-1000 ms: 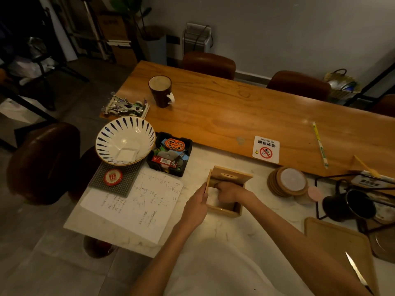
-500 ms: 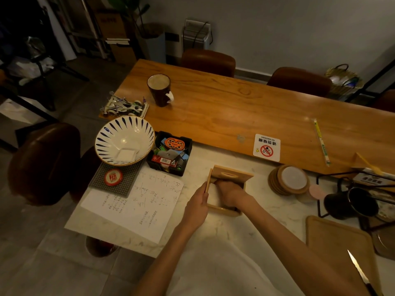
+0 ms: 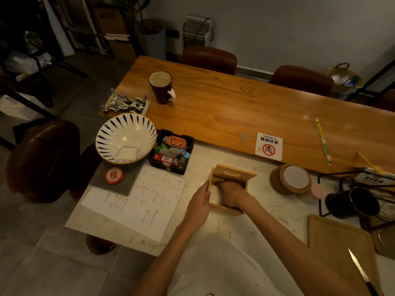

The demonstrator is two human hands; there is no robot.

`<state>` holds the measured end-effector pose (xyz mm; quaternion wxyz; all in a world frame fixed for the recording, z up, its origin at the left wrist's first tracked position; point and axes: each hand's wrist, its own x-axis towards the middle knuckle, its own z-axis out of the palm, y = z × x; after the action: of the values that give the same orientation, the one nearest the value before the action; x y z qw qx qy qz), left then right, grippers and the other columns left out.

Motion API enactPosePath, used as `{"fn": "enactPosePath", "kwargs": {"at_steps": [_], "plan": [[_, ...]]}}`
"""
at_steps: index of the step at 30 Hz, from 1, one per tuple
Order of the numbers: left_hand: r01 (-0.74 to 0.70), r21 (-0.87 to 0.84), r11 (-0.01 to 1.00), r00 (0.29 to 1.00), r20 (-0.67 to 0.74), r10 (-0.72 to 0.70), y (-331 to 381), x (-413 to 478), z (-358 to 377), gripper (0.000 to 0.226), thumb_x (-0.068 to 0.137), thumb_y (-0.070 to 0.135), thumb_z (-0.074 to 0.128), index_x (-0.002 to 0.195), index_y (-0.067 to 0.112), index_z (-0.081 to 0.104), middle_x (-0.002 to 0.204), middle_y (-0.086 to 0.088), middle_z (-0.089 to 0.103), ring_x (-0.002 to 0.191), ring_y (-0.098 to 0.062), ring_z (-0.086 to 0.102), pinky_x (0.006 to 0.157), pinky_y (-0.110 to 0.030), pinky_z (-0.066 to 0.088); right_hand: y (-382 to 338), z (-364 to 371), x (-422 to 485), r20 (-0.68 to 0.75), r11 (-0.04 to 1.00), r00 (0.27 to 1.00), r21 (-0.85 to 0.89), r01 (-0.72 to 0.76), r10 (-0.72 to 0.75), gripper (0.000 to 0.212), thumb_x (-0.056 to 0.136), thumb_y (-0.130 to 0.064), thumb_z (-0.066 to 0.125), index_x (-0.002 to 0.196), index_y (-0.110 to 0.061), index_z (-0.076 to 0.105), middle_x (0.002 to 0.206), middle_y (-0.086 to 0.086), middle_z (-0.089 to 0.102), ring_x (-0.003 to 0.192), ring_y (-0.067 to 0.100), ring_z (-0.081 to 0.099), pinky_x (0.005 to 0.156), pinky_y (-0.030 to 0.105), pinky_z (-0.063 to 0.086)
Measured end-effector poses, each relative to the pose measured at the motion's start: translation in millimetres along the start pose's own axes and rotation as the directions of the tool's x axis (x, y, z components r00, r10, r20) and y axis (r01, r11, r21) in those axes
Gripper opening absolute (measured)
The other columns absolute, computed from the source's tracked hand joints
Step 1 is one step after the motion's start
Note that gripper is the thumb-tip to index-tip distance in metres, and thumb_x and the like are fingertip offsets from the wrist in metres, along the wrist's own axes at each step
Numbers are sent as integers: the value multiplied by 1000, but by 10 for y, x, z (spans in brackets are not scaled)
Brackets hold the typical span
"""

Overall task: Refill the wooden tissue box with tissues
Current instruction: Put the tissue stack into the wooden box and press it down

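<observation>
The left hand [image 3: 199, 201] keeps its flat, fingers-together brace against the left wall of the small open wooden tissue box [image 3: 228, 190] on the white marble counter [image 3: 224, 223], its slotted lid [image 3: 235, 174] tipped up behind. The right hand [image 3: 233, 192] has sunk deeper inside over the last second; its fingers are hidden. That suggests tissues being pressed flat, though none shows clearly.

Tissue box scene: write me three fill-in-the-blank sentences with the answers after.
1. The right hand reaches ____ the tissue box.
2. The left hand rests against the box's ____ side.
3. The box's lid is ____, tilted up at the far edge.

Missing words: inside; left; open
</observation>
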<state>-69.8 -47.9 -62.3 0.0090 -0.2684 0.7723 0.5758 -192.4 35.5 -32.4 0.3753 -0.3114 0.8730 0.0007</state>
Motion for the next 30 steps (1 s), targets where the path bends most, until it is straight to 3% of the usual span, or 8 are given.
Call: {"fn": "enactPosePath", "kwargs": {"at_steps": [7, 10, 12, 14, 16, 19, 23, 30], "plan": [[-13, -24, 1000, 1000, -2, 13, 35, -25, -23, 45, 104, 19, 35, 148, 21, 33, 147, -1, 45, 137, -16, 41, 106, -19, 31, -20, -74, -184, 6, 998, 998, -14, 61, -61, 54, 92, -3, 42, 146, -12, 37, 144, 14, 47, 127, 31, 49, 103, 36, 42], [15, -53, 998, 1000, 6, -14, 61, -61, -37, 53, 103, 20, 34, 152, 32, 16, 149, 0, 41, 135, -16, 43, 98, -23, 34, -24, -128, -305, 23, 994, 994, -10, 104, -104, 50, 94, -4, 43, 144, -9, 40, 144, 14, 48, 124, 30, 52, 102, 35, 43], [-6, -79, 997, 999, 32, 8, 82, -83, -62, 54, 103, 19, 35, 148, 41, 14, 143, 4, 42, 124, -12, 50, 93, -26, 38, 37, -159, -419, -50, 991, 992, 61, 120, -117, 48, 96, -7, 44, 143, -13, 45, 145, 11, 47, 129, 28, 48, 106, 34, 39], [-39, 20, 999, 995, 89, 37, 115, -33, -132, 46, 102, 18, 36, 139, 42, 24, 140, 1, 46, 106, -13, 56, 89, -28, 44, 168, -172, -571, -200, 977, 978, 185, 103, -65, 39, 96, -11, 45, 132, -19, 58, 134, 7, 58, 121, 26, 55, 100, 33, 44], [-48, 278, 959, 976, 217, -15, 165, 94, -222, 38, 99, 21, 39, 131, 39, 35, 150, -8, 35, 114, -22, 55, 94, -35, 47, 324, -158, -733, -348, 985, 937, 169, 23, 38, 34, 95, -19, 45, 122, -25, 65, 118, 4, 64, 108, 23, 59, 88, 32, 49], [-65, 587, 807, 902, 380, -204, 335, 286, -266, 44, 95, 23, 40, 138, 31, 42, 150, -13, 30, 123, -35, 50, 99, -40, 43, 423, -149, -819, -264, 984, 948, 54, -169, 178, 36, 95, -33, 41, 128, -33, 57, 113, 6, 58, 105, 26, 58, 82, 35, 48], [37, 669, 742, 923, 262, -282, 562, 434, -139, 51, 87, 11, 44, 137, 17, 48, 134, -15, 45, 119, -34, 51, 93, -37, 44, 314, -146, -551, -61, 964, 963, -8, -265, 264, 38, 92, -37, 47, 128, -30, 54, 119, 7, 61, 108, 29, 60, 81, 36, 47], [50, 723, 689, 947, 185, -262, 568, 390, 0, 34, 88, 13, 51, 121, 4, 54, 126, -17, 49, 113, -33, 52, 90, -37, 45, 210, 25, -332, -132, 923, 919, -52, -382, 372, 30, 90, -23, 49, 117, -19, 63, 117, 4, 66, 109, 25, 62, 83, 31, 45]]}}
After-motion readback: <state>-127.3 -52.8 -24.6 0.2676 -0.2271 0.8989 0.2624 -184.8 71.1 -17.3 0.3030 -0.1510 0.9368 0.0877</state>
